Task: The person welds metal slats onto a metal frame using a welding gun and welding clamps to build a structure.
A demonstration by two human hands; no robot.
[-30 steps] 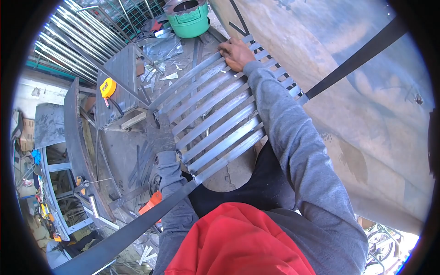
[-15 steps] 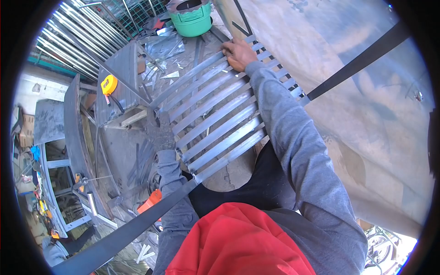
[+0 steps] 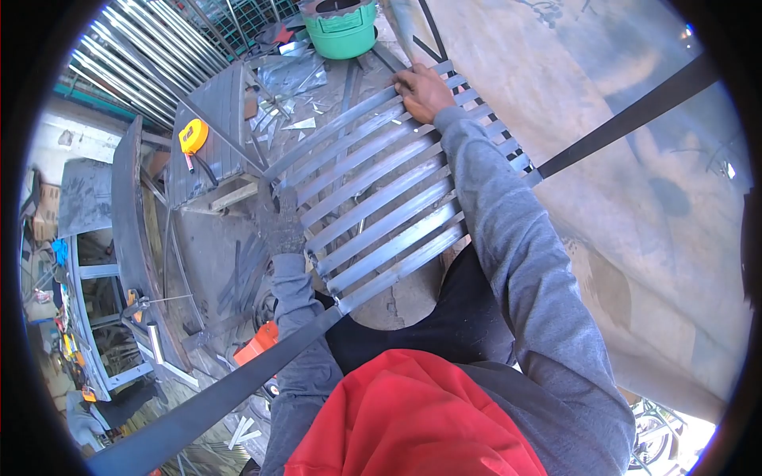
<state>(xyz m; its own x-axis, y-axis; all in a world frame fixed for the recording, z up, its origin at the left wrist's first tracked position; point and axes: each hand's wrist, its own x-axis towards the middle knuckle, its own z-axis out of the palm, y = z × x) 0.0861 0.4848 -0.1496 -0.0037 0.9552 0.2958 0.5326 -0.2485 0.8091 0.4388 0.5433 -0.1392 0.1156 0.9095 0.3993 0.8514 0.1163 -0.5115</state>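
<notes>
I am clamping the fingers of my right hand point(image 3: 426, 94) on the metal grate point(image 3: 397, 247) before my legs point(image 3: 476, 309), apparently steadying it, but cannot tell whether my gloved left hand point(image 3: 283, 228) is gripping.

A grey floor point(image 3: 202, 258) is bounded on its right edge by a large, stained sheet point(image 3: 607, 238); a scuffed white wall point(image 3: 91, 139) is located beyond its far left corner. A low, grey-topped table point(image 3: 222, 119) is positioned ahead of green wire mesh point(image 3: 232, 36). Bright light is admitted beyond the sheet's near right corner.
</notes>
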